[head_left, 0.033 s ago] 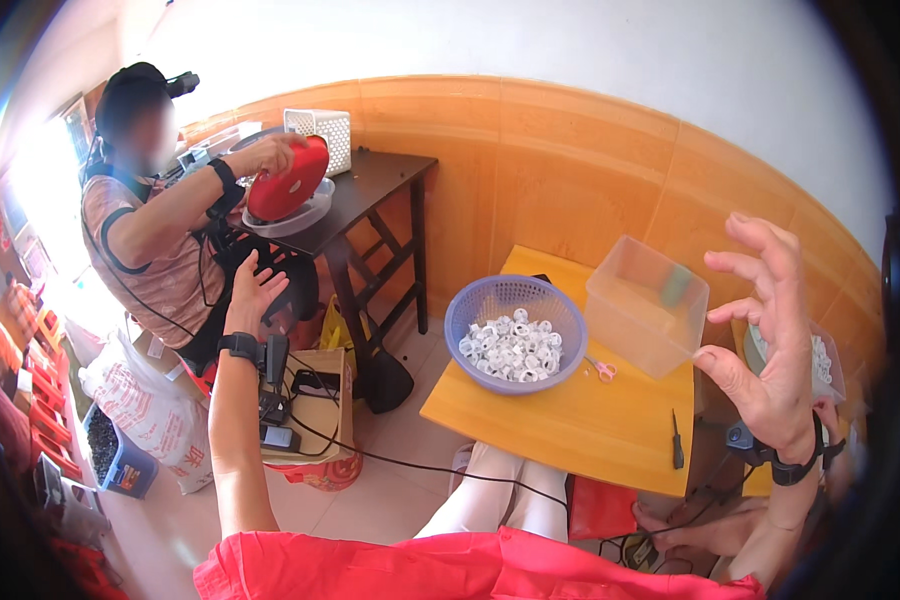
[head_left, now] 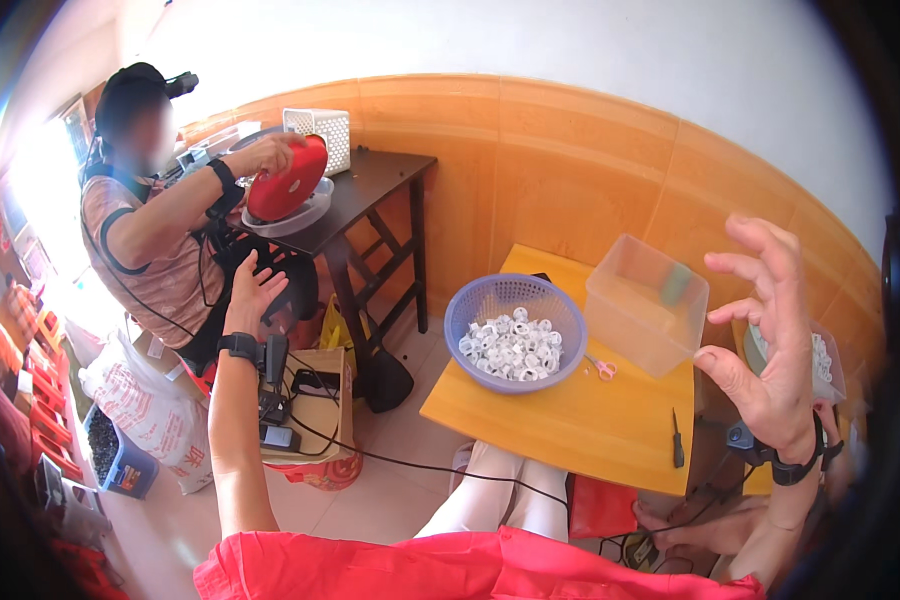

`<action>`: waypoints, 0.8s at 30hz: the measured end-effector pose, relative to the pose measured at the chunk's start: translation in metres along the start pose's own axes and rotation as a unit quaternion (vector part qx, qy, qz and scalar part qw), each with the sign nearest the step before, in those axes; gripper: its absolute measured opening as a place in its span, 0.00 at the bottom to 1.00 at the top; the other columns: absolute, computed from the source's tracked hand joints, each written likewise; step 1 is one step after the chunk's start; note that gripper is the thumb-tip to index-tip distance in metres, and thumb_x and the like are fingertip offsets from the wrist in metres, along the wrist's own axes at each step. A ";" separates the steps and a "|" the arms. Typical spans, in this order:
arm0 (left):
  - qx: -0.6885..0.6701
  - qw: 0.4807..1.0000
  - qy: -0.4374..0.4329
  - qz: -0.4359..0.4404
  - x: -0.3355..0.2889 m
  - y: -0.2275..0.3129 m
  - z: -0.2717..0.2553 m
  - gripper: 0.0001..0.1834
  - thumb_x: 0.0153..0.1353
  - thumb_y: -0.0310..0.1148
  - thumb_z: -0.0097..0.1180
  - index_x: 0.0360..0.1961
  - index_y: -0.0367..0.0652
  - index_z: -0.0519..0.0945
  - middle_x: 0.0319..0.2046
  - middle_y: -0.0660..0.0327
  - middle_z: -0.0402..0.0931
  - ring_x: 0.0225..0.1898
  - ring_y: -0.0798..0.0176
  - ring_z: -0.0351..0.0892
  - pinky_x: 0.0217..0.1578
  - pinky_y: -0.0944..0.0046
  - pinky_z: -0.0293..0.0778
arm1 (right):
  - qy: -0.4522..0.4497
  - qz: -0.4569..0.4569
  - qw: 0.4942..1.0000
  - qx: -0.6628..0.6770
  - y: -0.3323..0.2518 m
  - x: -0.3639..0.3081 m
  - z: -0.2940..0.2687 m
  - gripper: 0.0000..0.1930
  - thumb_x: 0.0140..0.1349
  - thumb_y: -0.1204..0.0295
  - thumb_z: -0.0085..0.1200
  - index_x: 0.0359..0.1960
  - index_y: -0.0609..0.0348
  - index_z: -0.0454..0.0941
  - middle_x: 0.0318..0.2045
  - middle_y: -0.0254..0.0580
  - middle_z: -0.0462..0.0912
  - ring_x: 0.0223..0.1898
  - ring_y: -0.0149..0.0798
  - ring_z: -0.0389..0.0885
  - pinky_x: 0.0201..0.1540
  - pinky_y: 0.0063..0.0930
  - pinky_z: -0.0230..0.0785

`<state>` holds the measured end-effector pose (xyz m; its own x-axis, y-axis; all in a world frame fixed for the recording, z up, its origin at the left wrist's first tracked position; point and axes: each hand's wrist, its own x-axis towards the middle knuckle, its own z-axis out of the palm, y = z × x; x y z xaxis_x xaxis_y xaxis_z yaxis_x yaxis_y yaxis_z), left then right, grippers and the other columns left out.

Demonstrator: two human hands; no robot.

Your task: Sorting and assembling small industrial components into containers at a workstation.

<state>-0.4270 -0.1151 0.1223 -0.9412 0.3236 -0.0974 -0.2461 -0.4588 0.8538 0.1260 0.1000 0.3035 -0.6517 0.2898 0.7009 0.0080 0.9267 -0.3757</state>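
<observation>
My left hand [head_left: 255, 292] is raised with its fingers spread, palm up, and holds nothing. It is left of the yellow table [head_left: 530, 425], above a cardboard box. My right hand [head_left: 770, 330] is lifted at the table's right side, fingers apart and curved, with nothing in it. Nearest to it stands a clear plastic bin [head_left: 635, 330], its inside bare except for a greenish patch at one wall. A purple colander [head_left: 470, 372] holds many small white ring-shaped parts [head_left: 515, 347]. Pink-handled scissors [head_left: 604, 370] lie beside it, and a dark screwdriver [head_left: 677, 440] rests near the right edge.
A person [head_left: 150, 240] at the dark table [head_left: 380, 180] tips a red basin [head_left: 288, 185] over a clear tub. A cable crosses above my legs from the cardboard box [head_left: 315, 415]. A white sack [head_left: 150, 410] and blue crate [head_left: 120, 460] stand left. Another person's limbs show at right.
</observation>
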 end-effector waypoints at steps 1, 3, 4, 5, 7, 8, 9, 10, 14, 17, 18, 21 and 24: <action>0.001 1.000 0.001 0.001 0.001 0.000 -0.002 0.49 0.55 0.47 0.56 0.66 0.40 0.38 0.62 0.41 0.44 0.56 0.38 0.61 0.51 0.45 0.67 | 0.000 0.000 1.000 0.002 0.002 0.001 0.001 0.38 0.43 0.72 0.60 0.59 0.56 0.59 0.56 0.44 0.60 0.50 0.43 0.70 0.41 0.31 0.69; 0.011 1.000 -0.001 0.008 0.002 0.000 -0.007 0.49 0.55 0.46 0.57 0.65 0.40 0.39 0.61 0.40 0.45 0.55 0.38 0.62 0.51 0.45 0.67 | -0.006 0.018 1.000 0.020 0.004 0.000 0.002 0.35 0.43 0.72 0.60 0.57 0.57 0.61 0.54 0.44 0.61 0.48 0.42 0.71 0.39 0.30 0.69; 0.012 1.000 -0.001 0.009 0.000 0.000 -0.010 0.49 0.55 0.46 0.57 0.65 0.40 0.39 0.61 0.40 0.45 0.55 0.38 0.62 0.51 0.45 0.67 | -0.005 0.018 1.000 0.021 0.005 -0.001 0.002 0.35 0.43 0.72 0.60 0.57 0.57 0.61 0.54 0.44 0.61 0.48 0.42 0.71 0.39 0.30 0.69; 0.011 1.000 0.008 0.001 -0.003 -0.001 -0.013 0.46 0.55 0.45 0.57 0.65 0.41 0.41 0.60 0.40 0.47 0.55 0.37 0.63 0.50 0.44 0.68 | -0.014 0.006 1.000 0.012 0.007 -0.003 0.003 0.34 0.43 0.72 0.60 0.56 0.57 0.63 0.53 0.45 0.61 0.47 0.42 0.72 0.38 0.30 0.70; 0.008 1.000 0.017 -0.005 -0.004 0.001 -0.018 0.44 0.56 0.43 0.57 0.64 0.42 0.43 0.60 0.41 0.48 0.54 0.36 0.63 0.49 0.43 0.68 | -0.022 -0.008 1.000 0.002 0.006 -0.007 0.003 0.32 0.43 0.72 0.60 0.55 0.57 0.64 0.53 0.46 0.61 0.46 0.42 0.72 0.37 0.29 0.70; -0.003 1.000 0.004 -0.015 -0.001 -0.002 -0.019 0.43 0.55 0.44 0.57 0.64 0.43 0.44 0.60 0.41 0.49 0.54 0.36 0.63 0.49 0.43 0.68 | -0.017 -0.015 0.999 -0.025 0.003 -0.011 0.001 0.31 0.43 0.72 0.60 0.53 0.56 0.66 0.52 0.47 0.62 0.45 0.42 0.72 0.36 0.29 0.70; -0.012 1.000 -0.010 -0.024 0.000 -0.003 -0.020 0.43 0.55 0.44 0.57 0.64 0.44 0.45 0.60 0.41 0.49 0.53 0.35 0.64 0.49 0.42 0.68 | -0.013 -0.021 0.998 -0.051 -0.001 -0.014 -0.001 0.30 0.43 0.72 0.60 0.52 0.56 0.67 0.51 0.48 0.62 0.44 0.42 0.72 0.36 0.28 0.71; -0.011 1.000 -0.010 -0.027 -0.003 -0.004 -0.014 0.43 0.55 0.44 0.57 0.64 0.44 0.45 0.60 0.41 0.49 0.53 0.35 0.64 0.49 0.42 0.68 | -0.013 -0.019 0.998 -0.052 -0.001 -0.017 -0.003 0.30 0.43 0.72 0.60 0.52 0.56 0.67 0.51 0.48 0.62 0.44 0.42 0.72 0.36 0.28 0.71; 0.007 0.998 -0.006 -0.061 -0.028 -0.002 0.012 0.39 0.59 0.40 0.53 0.64 0.40 0.46 0.60 0.46 0.53 0.56 0.41 0.63 0.51 0.49 0.69 | -0.029 -0.026 0.995 -0.096 0.002 -0.029 -0.014 0.24 0.44 0.73 0.61 0.47 0.59 0.72 0.47 0.49 0.66 0.41 0.41 0.73 0.36 0.27 0.70; 0.018 0.996 -0.015 -0.082 -0.032 -0.003 0.003 0.38 0.60 0.38 0.51 0.65 0.38 0.44 0.61 0.49 0.54 0.58 0.43 0.62 0.51 0.52 0.70 | -0.040 -0.019 0.994 -0.095 0.013 -0.041 -0.015 0.19 0.45 0.73 0.61 0.42 0.62 0.75 0.43 0.49 0.69 0.39 0.42 0.73 0.36 0.27 0.70; 0.017 0.996 -0.033 -0.076 -0.027 -0.005 -0.003 0.38 0.60 0.39 0.51 0.64 0.38 0.45 0.60 0.48 0.55 0.57 0.44 0.63 0.52 0.53 0.69 | -0.025 -0.025 0.991 -0.127 0.012 -0.047 -0.022 0.19 0.45 0.73 0.61 0.41 0.62 0.75 0.43 0.49 0.70 0.39 0.42 0.73 0.36 0.27 0.70; 0.009 0.995 -0.081 -0.063 -0.019 -0.009 -0.041 0.38 0.59 0.43 0.53 0.63 0.36 0.49 0.58 0.43 0.57 0.57 0.46 0.63 0.54 0.54 0.66 | 0.044 0.006 0.984 -0.171 0.016 -0.067 -0.034 0.16 0.46 0.73 0.60 0.39 0.63 0.76 0.41 0.48 0.73 0.39 0.41 0.74 0.35 0.26 0.71; 0.009 0.994 -0.096 -0.058 -0.038 -0.009 -0.040 0.29 0.62 0.44 0.49 0.59 0.38 0.59 0.55 0.49 0.64 0.54 0.54 0.68 0.53 0.61 0.68 | 0.111 0.068 0.971 -0.200 0.040 -0.095 -0.057 0.13 0.49 0.77 0.56 0.39 0.64 0.76 0.39 0.46 0.74 0.38 0.37 0.75 0.31 0.23 0.72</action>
<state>-0.3984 -0.1566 0.0975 -0.8445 0.5267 -0.0972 -0.3444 -0.3950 0.8517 0.2318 0.1230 0.2562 -0.4449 0.4186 0.7917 0.4048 0.8826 -0.2392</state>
